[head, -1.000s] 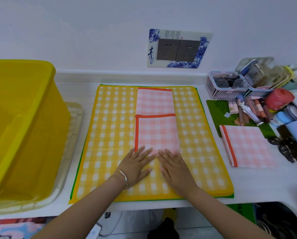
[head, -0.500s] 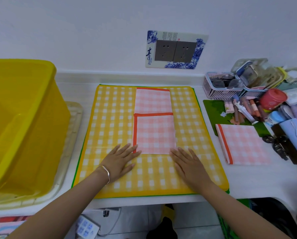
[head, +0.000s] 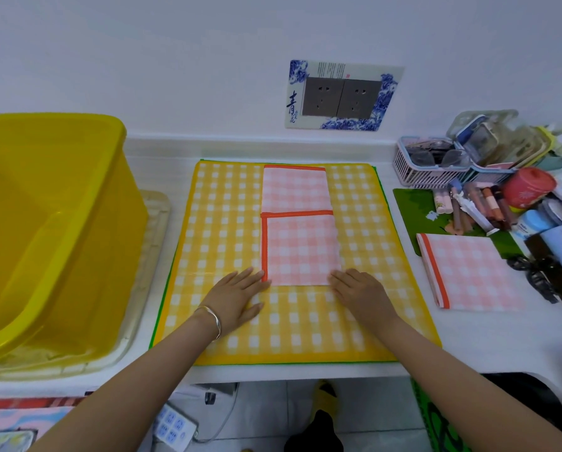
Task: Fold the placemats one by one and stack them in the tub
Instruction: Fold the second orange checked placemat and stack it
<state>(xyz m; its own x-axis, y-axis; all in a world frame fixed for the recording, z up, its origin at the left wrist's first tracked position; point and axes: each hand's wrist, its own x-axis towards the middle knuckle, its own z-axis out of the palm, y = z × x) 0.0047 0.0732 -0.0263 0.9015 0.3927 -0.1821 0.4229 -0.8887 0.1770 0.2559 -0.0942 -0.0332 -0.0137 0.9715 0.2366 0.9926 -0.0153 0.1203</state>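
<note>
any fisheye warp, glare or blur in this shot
Head view: wide-angle warp bulges the yellow tub at the left edge; light is soft and even, faint shadows under the left hand and right hand; the pink placemat is sharp, no strong glare.

Single head cam, angled fwd & down, close over counter (head: 475,347).

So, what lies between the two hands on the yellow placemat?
In the head view, the near edge of the half-folded pink placemat lies between the left hand and right hand; closer to the wrists, only yellow placemat.
</note>
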